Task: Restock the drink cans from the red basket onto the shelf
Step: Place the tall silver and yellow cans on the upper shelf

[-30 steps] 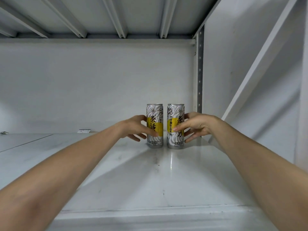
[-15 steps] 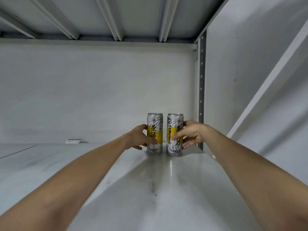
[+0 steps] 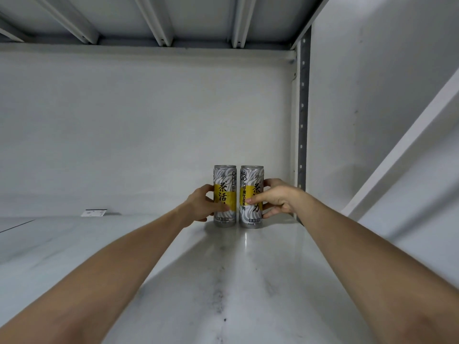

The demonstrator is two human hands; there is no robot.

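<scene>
Two slim silver cans with yellow bands stand upright side by side at the back right of the white shelf (image 3: pixel 223 281). My left hand (image 3: pixel 202 204) grips the left can (image 3: pixel 224 184), thumb across its front. The right can (image 3: pixel 251 184) is held by my right hand (image 3: pixel 275 198), with the thumb on the label and the fingers curled behind. Both cans rest on the shelf board, close to the back wall. The red basket is out of view.
A grey perforated upright (image 3: pixel 303 120) and the white side panel (image 3: pixel 372 120) stand just right of the cans. A small white label (image 3: pixel 94 212) lies at the back left. The ribbed shelf above (image 3: pixel 161 18) forms a low ceiling.
Both hands have pushed the two cans deeper toward the back wall, and the view has moved in closer over the shelf. Each hand keeps its hold.
</scene>
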